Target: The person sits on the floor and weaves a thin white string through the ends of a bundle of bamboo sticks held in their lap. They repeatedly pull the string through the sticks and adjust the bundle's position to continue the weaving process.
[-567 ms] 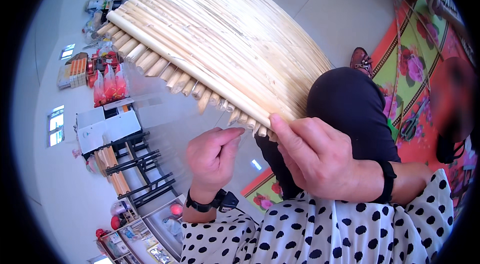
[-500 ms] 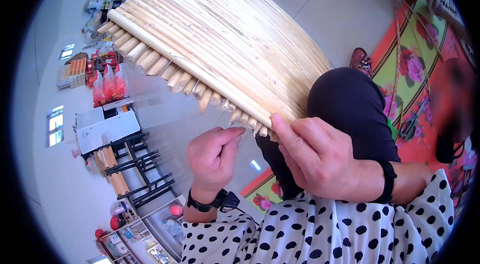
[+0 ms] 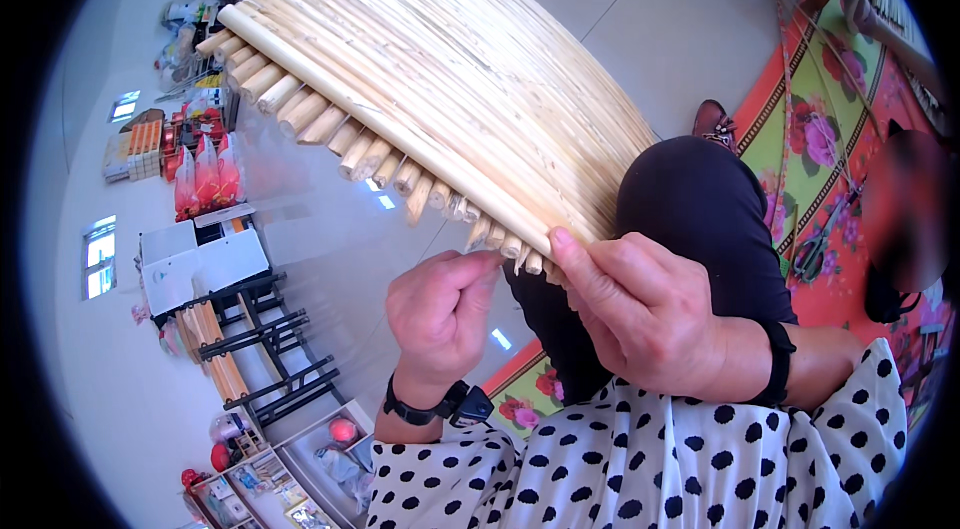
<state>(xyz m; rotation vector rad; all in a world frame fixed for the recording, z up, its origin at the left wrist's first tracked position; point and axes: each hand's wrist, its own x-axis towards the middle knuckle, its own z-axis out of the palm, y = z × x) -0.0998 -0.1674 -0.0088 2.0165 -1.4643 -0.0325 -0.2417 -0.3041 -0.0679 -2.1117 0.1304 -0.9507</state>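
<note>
While R hand [image 3: 650,314] pinches stick mat [image 3: 440,79], L hand [image 3: 440,319] curls nr its edge

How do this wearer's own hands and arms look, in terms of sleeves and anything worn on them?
Both the left hand and right hand are ungloved. The left wrist has a black strap with a small boxy black unit; the right, a plain black wristband. The sleeves are white with black polka dots.
</note>
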